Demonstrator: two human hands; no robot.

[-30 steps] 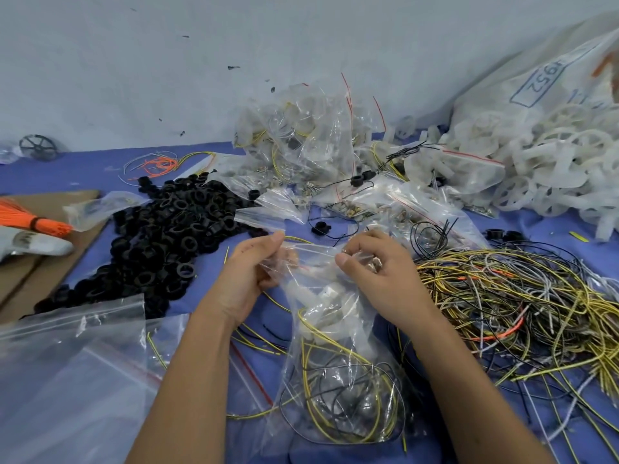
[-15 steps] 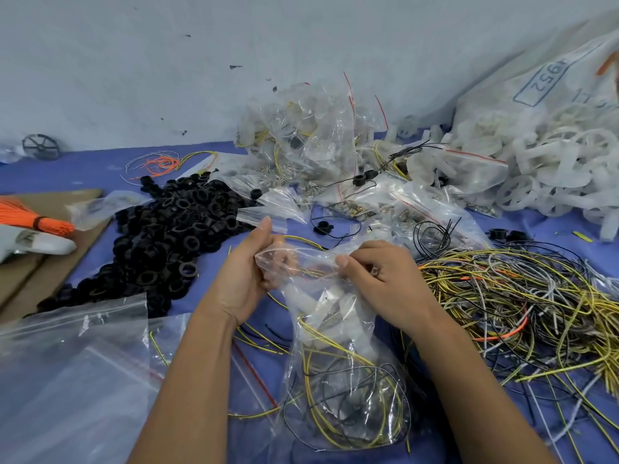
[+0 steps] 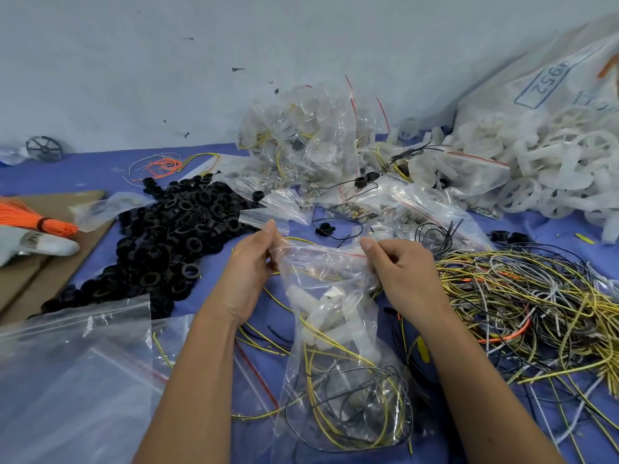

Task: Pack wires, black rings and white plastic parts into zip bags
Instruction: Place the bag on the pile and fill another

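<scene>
A clear zip bag (image 3: pixel 338 349) hangs between my hands, holding yellow and black wires and a white plastic part. My left hand (image 3: pixel 249 266) pinches the left end of the bag's top strip. My right hand (image 3: pixel 398 269) pinches the right end, near its red line. Left of the hands lies a heap of black rings (image 3: pixel 160 242) on the blue table (image 3: pixel 100 169). At the right spreads a tangle of loose wires (image 3: pixel 522 303). White plastic parts (image 3: pixel 549 175) are piled at the back right.
Filled zip bags (image 3: pixel 311 142) are heaped at the back centre against the wall. Empty zip bags (image 3: pixel 73 373) lie at the lower left. A bundle of orange wires (image 3: pixel 37 219) rests on cardboard (image 3: pixel 50 266) at the left. A large printed sack (image 3: pixel 549 78) leans at the far right.
Both hands have moved apart along the bag's top edge, the right hand sliding right and the left hand left. The bag's mouth is now stretched flat between them.
</scene>
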